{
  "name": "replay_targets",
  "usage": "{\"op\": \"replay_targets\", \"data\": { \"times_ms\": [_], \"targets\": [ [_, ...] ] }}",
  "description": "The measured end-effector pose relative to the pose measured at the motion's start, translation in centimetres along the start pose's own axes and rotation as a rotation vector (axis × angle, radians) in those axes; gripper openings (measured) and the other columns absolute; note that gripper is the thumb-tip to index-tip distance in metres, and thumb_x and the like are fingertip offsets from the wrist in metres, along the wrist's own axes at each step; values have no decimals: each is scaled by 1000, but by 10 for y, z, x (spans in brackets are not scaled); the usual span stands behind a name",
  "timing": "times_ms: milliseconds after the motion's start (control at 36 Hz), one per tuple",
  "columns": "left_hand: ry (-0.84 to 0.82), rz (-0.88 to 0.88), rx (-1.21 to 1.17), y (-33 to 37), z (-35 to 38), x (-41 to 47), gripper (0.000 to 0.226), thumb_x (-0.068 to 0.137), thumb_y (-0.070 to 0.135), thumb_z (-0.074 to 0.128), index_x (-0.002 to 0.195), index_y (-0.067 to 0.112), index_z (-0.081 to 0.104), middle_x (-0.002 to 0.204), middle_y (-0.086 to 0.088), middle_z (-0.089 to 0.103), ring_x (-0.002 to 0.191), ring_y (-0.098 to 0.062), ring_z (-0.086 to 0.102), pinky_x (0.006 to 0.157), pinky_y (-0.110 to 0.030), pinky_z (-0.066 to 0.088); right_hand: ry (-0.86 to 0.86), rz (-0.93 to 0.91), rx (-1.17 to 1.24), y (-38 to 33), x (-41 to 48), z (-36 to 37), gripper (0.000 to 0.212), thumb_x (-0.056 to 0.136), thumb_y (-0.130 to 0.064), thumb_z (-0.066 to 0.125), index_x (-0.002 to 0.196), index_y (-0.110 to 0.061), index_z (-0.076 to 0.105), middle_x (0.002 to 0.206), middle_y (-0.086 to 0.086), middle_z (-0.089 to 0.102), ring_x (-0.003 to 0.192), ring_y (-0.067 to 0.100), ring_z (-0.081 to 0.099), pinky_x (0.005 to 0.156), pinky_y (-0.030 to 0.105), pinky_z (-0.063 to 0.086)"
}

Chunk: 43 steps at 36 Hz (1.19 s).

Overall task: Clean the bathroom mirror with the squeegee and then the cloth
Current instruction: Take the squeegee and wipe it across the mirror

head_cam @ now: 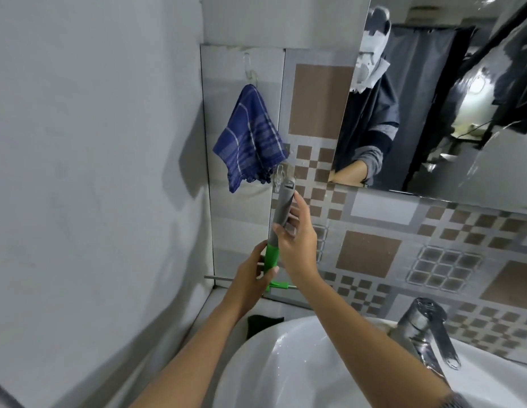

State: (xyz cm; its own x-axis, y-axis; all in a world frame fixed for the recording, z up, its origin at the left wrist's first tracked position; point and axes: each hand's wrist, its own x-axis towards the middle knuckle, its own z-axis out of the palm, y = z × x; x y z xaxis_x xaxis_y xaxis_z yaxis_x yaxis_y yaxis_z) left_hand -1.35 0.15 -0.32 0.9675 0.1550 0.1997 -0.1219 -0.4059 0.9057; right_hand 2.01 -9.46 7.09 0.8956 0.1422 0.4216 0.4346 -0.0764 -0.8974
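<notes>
1. Grey-handled squeegee w/ green neck (pixel 281 213) upright by tiled wall, above white basin (pixel 256 363).
2. Left hand (pixel 250 278) grips green neck; right hand (pixel 297 245) loosely wraps grey handle.
3. Blue checked cloth (pixel 247 139) hangs on hook, left of mirror (pixel 432 98).

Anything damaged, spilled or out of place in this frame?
Nothing stands out. The blue cloth hangs from its wall hook, both hands, left and right, hold the squeegee upright by the lower hook, and the sink looks intact.

Squeegee (pixel 281 219) blade behind hands
</notes>
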Motion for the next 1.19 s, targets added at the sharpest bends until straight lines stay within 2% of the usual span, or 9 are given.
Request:
{"op": "replay_targets", "data": {
  "times_ms": [278,444,611,722,806,917,1028,1139,1194],
  "targets": [
    [-51,225,69,99,-9,-20,52,94,30,46,140,37,24,127,8,43,107,-6,47,93,-26,43,99,-206,34,-82,-3,-85,87,75,0,72,145,-19,22,132,7,48,111,7,52,89,19,51],
    [-99,358,269,153,-8,-21,58,93,19,47,143,33,21,111,-3,47,101,-17,50,94,-40,45,171,-314,-59,-123,-5,-156,96,62,-12,85,133,-37,24,142,-5,35,130,8,36,110,30,34],
    [-242,447,402,212,-2,-23,61,96,19,45,137,51,13,115,4,41,102,-13,45,92,-31,39,232,-316,-226,-138,-10,-228,81,59,-24,88,125,-18,41,126,-2,49,120,11,48,106,28,40],
    [-327,446,557,245,7,-19,55,97,29,39,137,54,10,124,-14,40,116,-32,42,98,-39,35,260,-341,-444,-145,-19,-274,58,62,-27,85,106,-19,49,105,-4,54,100,12,53,87,17,43],
    [-392,473,615,265,18,-17,53,97,31,39,138,53,12,137,-14,35,133,-31,28,104,-39,26,215,-389,-657,-145,-23,-306,45,67,-35,80,101,-17,55,95,-2,55,87,13,53,75,22,43],
    [-394,527,693,285,36,-11,51,97,32,41,137,51,16,149,-14,26,138,-30,20,109,-43,20,75,-367,-922,-146,-29,-336,34,79,-44,65,105,-22,58,96,-5,57,89,14,52,79,31,46],
    [-390,563,694,296,53,-6,49,96,31,44,137,48,23,139,-13,39,132,-32,29,107,-44,24,-24,-368,-1065,-150,-38,-348,31,88,-32,59,116,-19,59,107,-1,61,98,16,55,84,33,48],
    [-397,637,647,310,74,-8,47,95,25,47,138,38,32,91,6,45,99,-19,44,91,-36,35,-108,-381,-1074,-152,-41,-342,40,87,-23,61,126,-20,54,120,-1,61,106,16,57,90,35,49],
    [-396,675,642,317,83,-6,48,94,21,48,138,35,34,88,8,43,93,-15,42,89,-35,36,-134,-412,-1061,-151,-40,-335,44,86,-21,62,128,-20,53,122,-1,60,107,16,58,90,33,49]
  ]
}}
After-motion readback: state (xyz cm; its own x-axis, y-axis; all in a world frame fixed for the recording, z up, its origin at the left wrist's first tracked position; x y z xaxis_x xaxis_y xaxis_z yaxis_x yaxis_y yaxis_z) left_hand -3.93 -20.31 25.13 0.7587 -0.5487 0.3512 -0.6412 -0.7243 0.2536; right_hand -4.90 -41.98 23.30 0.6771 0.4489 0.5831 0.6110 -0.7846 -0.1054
